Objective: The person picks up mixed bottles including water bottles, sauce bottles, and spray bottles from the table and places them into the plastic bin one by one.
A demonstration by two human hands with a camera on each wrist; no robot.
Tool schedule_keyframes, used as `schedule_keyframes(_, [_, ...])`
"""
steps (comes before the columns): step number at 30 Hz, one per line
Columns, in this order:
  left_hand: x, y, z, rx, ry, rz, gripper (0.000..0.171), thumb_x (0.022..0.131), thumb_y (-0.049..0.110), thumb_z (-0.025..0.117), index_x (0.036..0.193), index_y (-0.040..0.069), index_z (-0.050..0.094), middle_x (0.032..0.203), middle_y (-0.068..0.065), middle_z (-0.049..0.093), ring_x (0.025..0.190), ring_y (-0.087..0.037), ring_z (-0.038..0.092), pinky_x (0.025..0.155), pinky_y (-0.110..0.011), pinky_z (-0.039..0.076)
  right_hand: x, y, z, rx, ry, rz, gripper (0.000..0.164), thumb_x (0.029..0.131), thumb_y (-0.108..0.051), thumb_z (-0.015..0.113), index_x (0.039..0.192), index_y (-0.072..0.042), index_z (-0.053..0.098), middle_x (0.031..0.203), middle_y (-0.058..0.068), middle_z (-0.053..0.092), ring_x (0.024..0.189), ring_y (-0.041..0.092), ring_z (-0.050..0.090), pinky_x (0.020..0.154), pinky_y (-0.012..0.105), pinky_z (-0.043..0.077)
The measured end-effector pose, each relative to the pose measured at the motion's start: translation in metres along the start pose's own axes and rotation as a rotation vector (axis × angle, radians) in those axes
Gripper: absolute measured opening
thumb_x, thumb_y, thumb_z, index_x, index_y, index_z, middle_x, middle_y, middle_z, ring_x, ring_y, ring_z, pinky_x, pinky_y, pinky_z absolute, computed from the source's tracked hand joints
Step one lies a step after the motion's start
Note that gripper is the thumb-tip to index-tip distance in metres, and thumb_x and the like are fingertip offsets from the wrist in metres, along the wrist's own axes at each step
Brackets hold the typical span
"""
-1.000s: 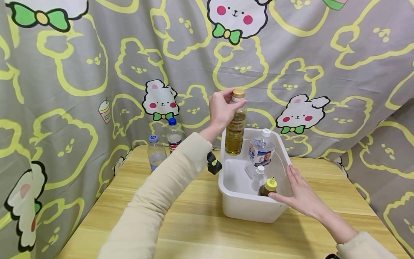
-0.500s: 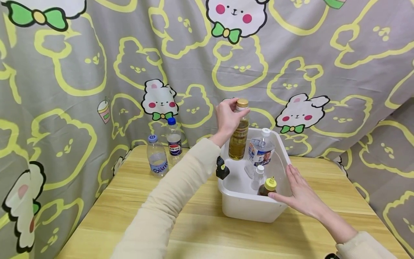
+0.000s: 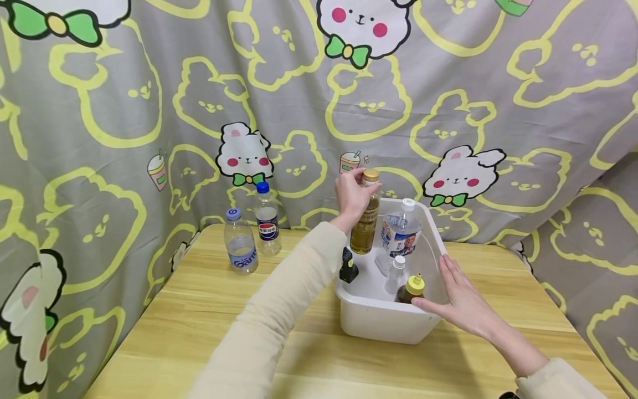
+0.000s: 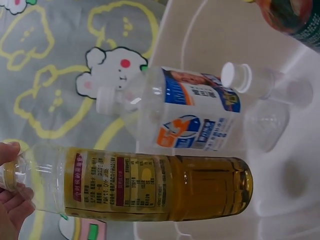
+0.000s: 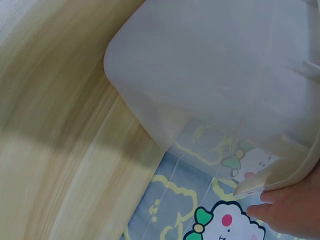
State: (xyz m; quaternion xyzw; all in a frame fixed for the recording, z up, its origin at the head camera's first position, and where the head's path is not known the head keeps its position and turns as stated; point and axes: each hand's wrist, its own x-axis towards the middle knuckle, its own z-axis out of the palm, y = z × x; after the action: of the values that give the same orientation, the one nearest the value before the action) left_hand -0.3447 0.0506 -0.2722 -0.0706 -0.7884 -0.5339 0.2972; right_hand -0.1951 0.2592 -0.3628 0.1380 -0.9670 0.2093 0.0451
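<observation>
My left hand [image 3: 351,194] grips a bottle of golden oil [image 3: 364,233] by its neck, just under the gold cap. The bottle hangs upright in the back left of a white plastic bin [image 3: 389,327]; whether its base touches the floor cannot be told. Beside it leans a large clear bottle [image 3: 401,238] with a white cap. Nearer stand a small clear bottle [image 3: 395,277] and a dark bottle [image 3: 413,288] with a yellow nozzle cap. My right hand [image 3: 466,305] rests with straight fingers on the bin's right rim, its thumb at the near corner.
Left of the bin, a clear bottle with a light blue cap [image 3: 241,244] and a Pepsi bottle [image 3: 268,224] stand on the wooden table [image 3: 199,316]. A patterned curtain [image 3: 294,100] hangs behind and at both sides.
My left hand has lowered the oil bottle into the bin, first shifting right, then slightly back left. The right hand stays on the rim.
</observation>
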Motion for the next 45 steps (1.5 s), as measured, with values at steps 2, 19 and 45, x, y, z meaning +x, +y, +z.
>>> schedule_keyframes(2, [-0.001, -0.003, 0.003, 0.006, 0.0, -0.018, 0.036, 0.063, 0.013, 0.08, 0.097, 0.005, 0.067, 0.083, -0.006, 0.067, 0.072, -0.014, 0.061, 0.067, -0.02, 0.048, 0.0, 0.0, 0.0, -0.002, 0.001, 0.002, 0.105, 0.075, -0.054, 0.06, 0.137, 0.01, 0.004, 0.142, 0.028, 0.001, 0.13, 0.039, -0.003, 0.098, 0.06, 0.012])
schedule_keyframes(19, [0.003, -0.03, 0.018, 0.079, -0.007, -0.095, 0.035, 0.06, 0.016, 0.082, 0.09, 0.005, 0.069, 0.08, -0.005, 0.067, 0.071, -0.015, 0.061, 0.068, -0.022, 0.048, 0.0, 0.0, 0.001, -0.005, 0.002, 0.0, 0.104, 0.075, -0.054, 0.06, 0.137, 0.01, 0.006, 0.143, 0.027, 0.001, 0.13, 0.039, -0.001, 0.098, 0.06, 0.012])
schedule_keyframes(45, [0.006, -0.058, 0.036, 0.075, -0.038, -0.215, 0.033, 0.058, 0.008, 0.082, 0.088, 0.004, 0.068, 0.082, -0.006, 0.067, 0.075, -0.016, 0.062, 0.07, -0.023, 0.048, 0.001, -0.001, 0.0, -0.009, -0.001, 0.01, 0.104, 0.075, -0.054, 0.06, 0.137, 0.009, 0.005, 0.143, 0.026, -0.001, 0.13, 0.039, -0.001, 0.099, 0.058, 0.011])
